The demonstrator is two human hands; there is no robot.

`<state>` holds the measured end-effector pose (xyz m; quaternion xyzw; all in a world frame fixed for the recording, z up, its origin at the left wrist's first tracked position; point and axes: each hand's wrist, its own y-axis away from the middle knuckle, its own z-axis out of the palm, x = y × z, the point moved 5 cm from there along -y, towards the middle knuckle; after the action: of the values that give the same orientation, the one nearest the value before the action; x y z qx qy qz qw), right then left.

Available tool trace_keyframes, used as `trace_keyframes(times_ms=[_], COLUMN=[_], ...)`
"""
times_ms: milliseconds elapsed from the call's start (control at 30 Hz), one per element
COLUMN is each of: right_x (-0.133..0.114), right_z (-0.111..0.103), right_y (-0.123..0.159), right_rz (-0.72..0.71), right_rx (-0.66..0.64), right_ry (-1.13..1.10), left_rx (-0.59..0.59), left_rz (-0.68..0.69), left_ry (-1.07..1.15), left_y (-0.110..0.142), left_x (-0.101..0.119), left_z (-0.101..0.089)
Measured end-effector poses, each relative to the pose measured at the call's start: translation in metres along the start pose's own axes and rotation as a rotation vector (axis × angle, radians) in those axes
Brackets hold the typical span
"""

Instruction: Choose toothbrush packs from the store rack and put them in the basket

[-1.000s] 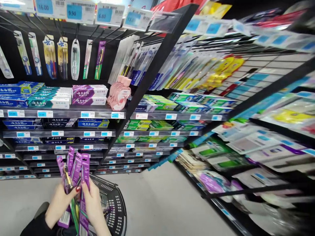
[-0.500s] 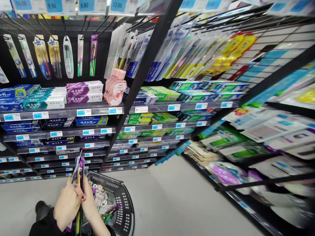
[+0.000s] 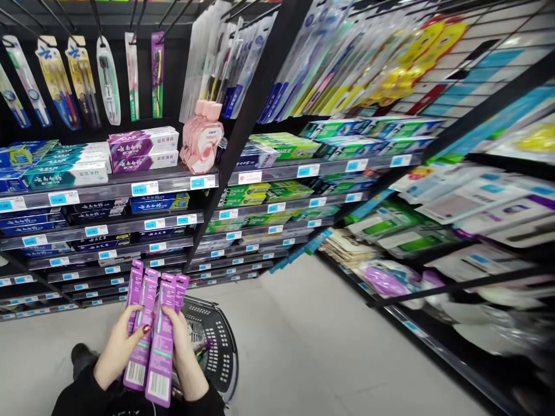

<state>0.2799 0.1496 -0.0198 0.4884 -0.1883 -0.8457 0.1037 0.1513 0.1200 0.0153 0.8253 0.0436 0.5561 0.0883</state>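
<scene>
Several toothbrushes in purple packs are fanned out between my two hands, with their printed, barcoded backs facing me. My left hand [image 3: 120, 345] is closed on the left toothbrush packs [image 3: 137, 361], its thumb lying across the front. Around the right toothbrush packs [image 3: 160, 358] my right hand [image 3: 182, 341] is closed, thumb pressed on the front one. The fingers behind the packs are hidden. Just beyond and to the right of my right hand, a black basket [image 3: 223, 341] holds some packaged items, partly covered by my hand and arm.
A shelf [image 3: 173, 179] ahead carries toothpaste boxes [image 3: 143, 151] and pink bottles [image 3: 203, 138]. Above it hang packaged toothbrushes, including a purple pack [image 3: 158, 75]. On the right, another rack [image 3: 416, 329] holds bagged goods. Grey floor [image 3: 295, 341] lies between.
The purple packs were fanned, then brought together edge-on between my hands, and are now spread again with their backs toward me. The view has shifted, bringing the shelves higher in the picture.
</scene>
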Motion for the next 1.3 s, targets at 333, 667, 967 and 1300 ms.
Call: trace_keyframes(times_ms=[333,667,967,1300], right_x=[0.004,0.009,0.012,0.018], right_z=[0.000,0.022,0.021,0.019], right_y=[0.013,0.015,0.011,0.019], right_rz=[0.095,0.040,-0.124,-0.370], right_rx=[0.115,-0.028,-0.013,0.017], right_ry=[-0.251,-0.048,0.119,0.479], left_rx=[0.002,0.005,0.026,0.046], left_rz=[-0.125,-0.305,-0.246,-0.229], left_ry=[0.602,0.740,0.730,0.709], left_y=[0.005,0.016,0.017,0.009], left_x=[-0.011,-0.009,-0.009,-0.030], left_z=[0.002,-0.010,-0.002,0.011])
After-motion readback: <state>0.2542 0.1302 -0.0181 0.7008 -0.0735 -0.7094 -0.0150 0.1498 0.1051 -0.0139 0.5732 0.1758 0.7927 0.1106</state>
